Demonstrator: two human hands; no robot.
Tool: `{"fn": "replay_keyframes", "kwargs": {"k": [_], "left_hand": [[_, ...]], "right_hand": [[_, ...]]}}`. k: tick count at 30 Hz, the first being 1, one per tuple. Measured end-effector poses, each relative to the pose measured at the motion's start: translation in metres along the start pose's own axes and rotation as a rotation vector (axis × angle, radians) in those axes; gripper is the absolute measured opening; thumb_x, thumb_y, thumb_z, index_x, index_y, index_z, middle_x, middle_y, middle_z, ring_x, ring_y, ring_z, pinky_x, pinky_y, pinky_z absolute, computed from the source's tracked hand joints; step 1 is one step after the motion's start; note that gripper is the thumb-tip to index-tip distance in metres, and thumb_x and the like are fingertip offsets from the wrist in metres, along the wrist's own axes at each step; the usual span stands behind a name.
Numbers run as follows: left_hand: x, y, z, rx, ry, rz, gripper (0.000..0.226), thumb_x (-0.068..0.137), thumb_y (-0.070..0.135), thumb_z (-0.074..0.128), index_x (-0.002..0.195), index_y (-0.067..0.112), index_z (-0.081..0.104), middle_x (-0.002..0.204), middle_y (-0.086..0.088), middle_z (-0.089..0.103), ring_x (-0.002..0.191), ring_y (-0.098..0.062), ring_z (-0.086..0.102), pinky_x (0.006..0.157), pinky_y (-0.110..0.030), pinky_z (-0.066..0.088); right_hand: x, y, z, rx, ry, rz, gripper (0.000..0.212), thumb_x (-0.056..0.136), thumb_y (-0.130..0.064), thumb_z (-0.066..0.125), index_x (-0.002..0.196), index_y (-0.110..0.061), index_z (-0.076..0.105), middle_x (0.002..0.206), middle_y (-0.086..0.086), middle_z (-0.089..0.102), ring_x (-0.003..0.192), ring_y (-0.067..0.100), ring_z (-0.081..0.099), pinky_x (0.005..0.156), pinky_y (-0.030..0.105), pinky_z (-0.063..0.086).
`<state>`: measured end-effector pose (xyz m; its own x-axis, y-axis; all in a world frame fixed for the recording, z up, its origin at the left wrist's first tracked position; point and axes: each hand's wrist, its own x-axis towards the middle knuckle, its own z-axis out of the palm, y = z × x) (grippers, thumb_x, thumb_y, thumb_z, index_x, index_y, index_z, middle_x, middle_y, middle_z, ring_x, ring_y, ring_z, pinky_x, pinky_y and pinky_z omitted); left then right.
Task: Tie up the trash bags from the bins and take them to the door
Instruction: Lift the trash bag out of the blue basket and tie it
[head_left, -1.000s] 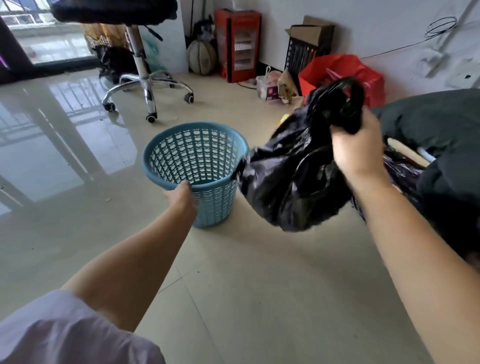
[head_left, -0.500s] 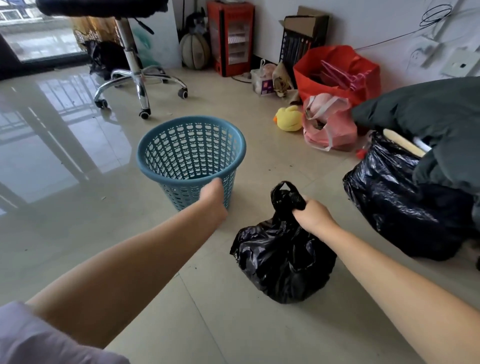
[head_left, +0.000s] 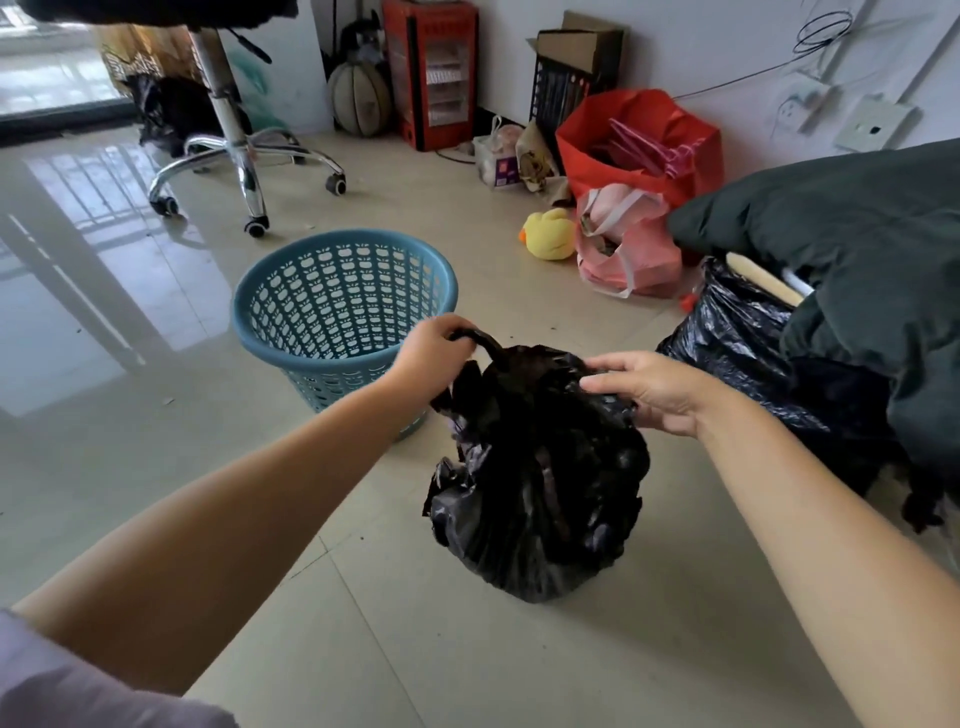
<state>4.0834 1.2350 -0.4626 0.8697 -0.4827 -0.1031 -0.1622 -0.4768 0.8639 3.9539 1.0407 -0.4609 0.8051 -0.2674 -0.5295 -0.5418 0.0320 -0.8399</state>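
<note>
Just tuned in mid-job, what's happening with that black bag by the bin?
A person is working on a black trash bag that sits on the tiled floor beside a blue plastic bin, which looks empty. The left hand grips one bag handle, and the right hand holds the gathered plastic on the other side of the opening. The top is not knotted yet. A larger black bag sits to the right.

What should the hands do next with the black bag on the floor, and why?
Probably cross the two top flaps and knot them. The black trash bag sits on the floor, out of the blue bin, its mouth not yet tied. The left hand pinches one handle loop; the right hand grips the other side.
</note>
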Motion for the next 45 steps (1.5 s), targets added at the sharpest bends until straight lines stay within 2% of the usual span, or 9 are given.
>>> {"fn": "replay_keyframes", "kwargs": {"k": [10, 16, 22, 26, 31, 35, 39, 42, 45], "left_hand": [[0.02, 0.008, -0.048, -0.57, 0.316, -0.126, 0.025, 0.086, 0.023, 0.054, 0.067, 0.019, 0.039, 0.056, 0.002, 0.033, 0.045, -0.011, 0.031, 0.049, -0.024, 0.027], [0.03, 0.009, -0.058, -0.271, 0.298, -0.051, 0.021, 0.086, 0.034, 0.056, 0.085, 0.014, 0.054, 0.07, 0.001, 0.046, 0.07, -0.016, 0.048, 0.07, -0.033, 0.044], [0.022, 0.026, -0.065, -0.179, 0.219, 0.042, 0.029, 0.09, 0.036, 0.057, 0.084, 0.008, 0.059, 0.059, -0.001, 0.052, 0.047, -0.014, 0.047, 0.046, -0.022, 0.042], [0.013, 0.034, -0.059, -0.444, 0.099, 0.006, 0.023, 0.094, 0.031, 0.056, 0.087, 0.01, 0.059, 0.081, -0.01, 0.066, 0.066, -0.019, 0.068, 0.062, -0.025, 0.059], [0.018, 0.027, -0.06, -0.815, -0.042, -0.145, 0.025, 0.098, 0.031, 0.048, 0.089, 0.009, 0.055, 0.087, -0.012, 0.067, 0.064, -0.017, 0.072, 0.057, -0.026, 0.059], [0.025, 0.021, -0.062, -0.84, -0.044, -0.213, 0.028, 0.099, 0.033, 0.045, 0.086, 0.01, 0.054, 0.088, -0.009, 0.067, 0.058, -0.014, 0.071, 0.05, -0.02, 0.055], [0.027, 0.022, -0.059, -0.842, -0.035, -0.234, 0.026, 0.098, 0.033, 0.047, 0.085, 0.011, 0.054, 0.087, -0.007, 0.068, 0.057, -0.013, 0.071, 0.049, -0.019, 0.054], [0.026, 0.023, -0.057, -0.843, -0.037, -0.238, 0.026, 0.099, 0.031, 0.045, 0.085, 0.012, 0.055, 0.086, -0.007, 0.068, 0.057, -0.013, 0.071, 0.047, -0.019, 0.054], [0.021, 0.026, -0.056, -0.746, -0.005, -0.211, 0.021, 0.098, 0.025, 0.047, 0.084, 0.013, 0.058, 0.079, -0.005, 0.064, 0.048, -0.011, 0.064, 0.047, -0.018, 0.051]], "right_hand": [[-0.002, -0.017, -0.025, -0.745, 0.39, -0.064, 0.048, 0.083, -0.03, 0.069, 0.123, -0.008, 0.058, 0.123, 0.01, 0.06, 0.115, 0.027, 0.056, 0.098, 0.034, 0.042], [-0.005, -0.012, -0.036, -0.718, 0.518, -0.178, 0.019, 0.089, -0.017, 0.057, 0.077, -0.011, 0.071, 0.079, 0.011, 0.067, 0.074, 0.028, 0.06, 0.059, 0.028, 0.04], [-0.007, -0.013, -0.029, -0.655, 0.254, 0.052, 0.072, 0.084, -0.066, 0.046, 0.136, -0.016, 0.043, 0.12, 0.006, 0.054, 0.104, 0.023, 0.057, 0.082, 0.035, 0.05], [-0.002, 0.006, -0.025, -0.878, 0.192, 0.089, 0.091, 0.082, -0.055, 0.061, 0.151, -0.024, 0.011, 0.153, 0.004, 0.032, 0.135, 0.026, 0.039, 0.105, 0.037, 0.038], [0.01, 0.027, -0.044, -0.107, 0.395, -0.113, 0.047, 0.09, -0.024, 0.059, 0.135, -0.017, 0.046, 0.116, 0.005, 0.059, 0.082, 0.014, 0.06, 0.064, 0.028, 0.047], [0.005, 0.042, -0.076, 0.06, 0.778, -0.136, 0.025, 0.093, -0.029, 0.049, 0.115, -0.019, 0.055, 0.115, 0.009, 0.064, 0.088, 0.017, 0.059, 0.077, 0.032, 0.046], [-0.011, 0.078, -0.07, 0.176, 0.308, 0.452, 0.056, 0.083, -0.061, 0.055, 0.101, -0.009, 0.063, 0.104, 0.013, 0.067, 0.096, 0.027, 0.065, 0.081, 0.04, 0.055], [-0.016, 0.077, -0.066, 0.263, 0.17, 0.375, 0.03, 0.09, -0.028, 0.057, 0.073, -0.006, 0.069, 0.066, 0.008, 0.07, 0.055, 0.016, 0.067, 0.054, 0.022, 0.056], [-0.008, 0.051, -0.079, 0.227, 0.48, 0.103, 0.018, 0.088, -0.016, 0.061, 0.07, -0.014, 0.06, 0.057, 0.0, 0.056, 0.052, 0.013, 0.052, 0.049, 0.019, 0.043]]}}
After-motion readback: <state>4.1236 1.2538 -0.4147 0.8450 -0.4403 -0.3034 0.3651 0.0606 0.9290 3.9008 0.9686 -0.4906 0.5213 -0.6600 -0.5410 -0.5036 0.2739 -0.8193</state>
